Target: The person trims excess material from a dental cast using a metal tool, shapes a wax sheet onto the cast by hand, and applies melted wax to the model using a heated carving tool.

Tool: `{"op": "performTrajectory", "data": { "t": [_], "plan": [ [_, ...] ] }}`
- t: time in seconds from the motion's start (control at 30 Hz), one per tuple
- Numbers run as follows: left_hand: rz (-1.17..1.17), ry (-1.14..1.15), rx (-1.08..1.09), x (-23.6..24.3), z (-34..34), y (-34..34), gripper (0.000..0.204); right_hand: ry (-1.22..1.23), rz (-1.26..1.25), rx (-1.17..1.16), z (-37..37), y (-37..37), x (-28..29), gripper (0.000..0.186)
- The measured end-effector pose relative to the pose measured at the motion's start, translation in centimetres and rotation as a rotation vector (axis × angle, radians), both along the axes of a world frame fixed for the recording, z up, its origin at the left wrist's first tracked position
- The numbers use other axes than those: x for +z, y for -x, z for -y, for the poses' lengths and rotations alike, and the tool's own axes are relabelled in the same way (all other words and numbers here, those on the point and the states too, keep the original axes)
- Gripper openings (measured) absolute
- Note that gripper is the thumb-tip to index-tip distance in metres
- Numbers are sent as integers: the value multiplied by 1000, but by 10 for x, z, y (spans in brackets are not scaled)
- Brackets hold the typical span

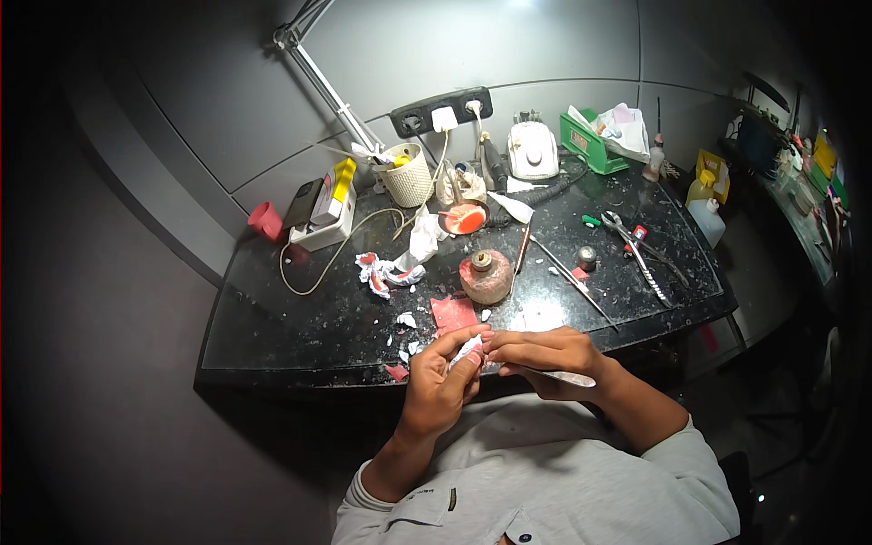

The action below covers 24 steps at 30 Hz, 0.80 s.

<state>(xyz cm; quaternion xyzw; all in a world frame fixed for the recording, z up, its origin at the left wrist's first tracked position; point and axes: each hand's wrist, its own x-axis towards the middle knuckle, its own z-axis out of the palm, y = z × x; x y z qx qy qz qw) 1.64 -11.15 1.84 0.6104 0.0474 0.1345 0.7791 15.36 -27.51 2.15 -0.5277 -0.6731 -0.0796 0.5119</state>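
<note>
the black speckled stone bench [300, 327] is taking up most of the scene, with a white motor unit [532, 150] sitting at the back, a white woven cup [406, 178] near it and a squat pink burner pot [485, 276] standing nearer the front edge. the person's sitting right up against that edge, left hand [438, 386] curling its fingers round a small pink-and-white piece [469, 349], held just off the bench's front edge. the right hand [545, 356] is closing on a thin metal tool [568, 377], fingertips pressing against the same piece.
</note>
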Motion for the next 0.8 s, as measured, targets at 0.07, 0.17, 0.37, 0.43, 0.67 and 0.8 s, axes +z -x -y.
{"op": "performTrajectory", "data": {
  "t": [0.07,0.17,0.37,0.43,0.67,0.8],
  "plan": [
    [-6,55,-27,1,1,3,34,-18,-16,-2,1,1,-2,23],
    [22,125,-31,0,1,4,35,-48,20,-25,0,4,1,23],
    [13,346,-84,2,1,3,37,-102,-1,-130,-2,12,0,15],
    [9,390,-88,3,1,3,37,-103,-4,-128,-3,13,0,15],
    [11,541,-129,-4,2,0,37,-154,4,-149,-6,16,-6,17],
    [48,598,-135,-2,4,-1,39,-300,-60,-277,-6,14,-6,11]
  ]
}}
